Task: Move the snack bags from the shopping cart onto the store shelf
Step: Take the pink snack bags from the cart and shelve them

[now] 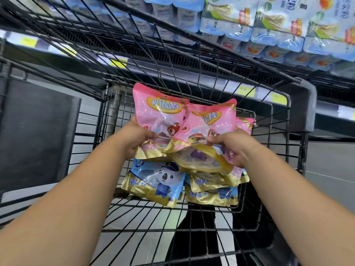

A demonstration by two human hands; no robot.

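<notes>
- Shopping cart (299,104) fills most of our view. Its wire basket holds every snack bag we can see, so we judge the task barely begun, or at least far from finished.
- Store shelf (269,96) runs beyond the cart's far rim. We see none of these snack bags on it yet.
- Wrapped multipacks (278,33) are stacked on the tier above. Their print is blurred and we cannot read it.
- Left pink bag (159,116) is lifted above the pile but is over the basket, not the shelf. Its gold oval reads "奶酪棒".
- Right pink bag (209,121) overlaps the left one. The same wording shows, with the first character cut off by a fold. More pink bag edges show behind and beneath it, and we cannot count them.
- Blue bags (155,181) lie on the basket floor under the lifted ones, at least two of them, with a koala in uniform printed on the front. The writing on their gold bands is too crumpled for us to read with certainty. These are left to move.
- Left hand (138,139) grips the lower edge of the left pink bag, thumb pressed on the front. Its fingers are hidden behind.
- Right hand (232,144) has its fingers curled, pinching the right pink bag near the bottom.
- Yellow price tag (245,91) on the shelf edge carries digits too faint to trust.
</notes>
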